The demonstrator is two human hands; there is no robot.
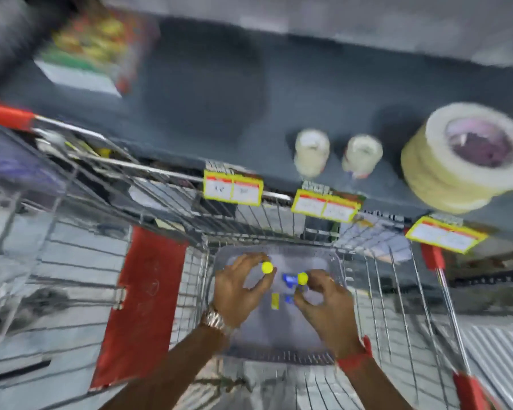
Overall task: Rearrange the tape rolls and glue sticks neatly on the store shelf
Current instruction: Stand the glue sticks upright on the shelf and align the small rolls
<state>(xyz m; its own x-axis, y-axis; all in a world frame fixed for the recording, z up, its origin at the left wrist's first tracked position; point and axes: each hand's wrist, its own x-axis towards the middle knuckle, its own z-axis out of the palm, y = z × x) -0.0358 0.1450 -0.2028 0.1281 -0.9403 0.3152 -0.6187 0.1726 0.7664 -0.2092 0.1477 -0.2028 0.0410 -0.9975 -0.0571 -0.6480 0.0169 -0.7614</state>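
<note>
the person is bent over a wire shopping trolley with red plastic corners (pixel 376 285), both hands down inside a clear plastic tray (pixel 279 347) sitting in its basket. the left hand (pixel 237 287) pinches a yellow-capped glue stick (pixel 267 267) between curled fingers and thumb, cap pointing up. the right hand (pixel 326 303) likewise has its fingers curled round a second yellow-capped glue stick (pixel 302 278), though the picture is smeared and the exact grip is hard to read. between the hands, loose on the tray floor, lie a small yellow stick-shaped item (pixel 275 301) and a few small blue pieces (pixel 289 280); the blur keeps me from saying what those are. up on the dark grey store shelf (pixel 219 119), two small stacks of clear tape rolls (pixel 311 152) stand side by side, near a tall stack of wide cream tape rolls (pixel 456 155) at the right. yellow-framed price tags (pixel 233 189) hang along the shelf's front edge. no glue stick shows on the shelf, and a broad stretch of it lies bare to the left of the tape. so i'd reckon the tape is largely placed, while the glue sticks are only now being lifted out, with at least a few bits still in the tray to shelve.
</note>
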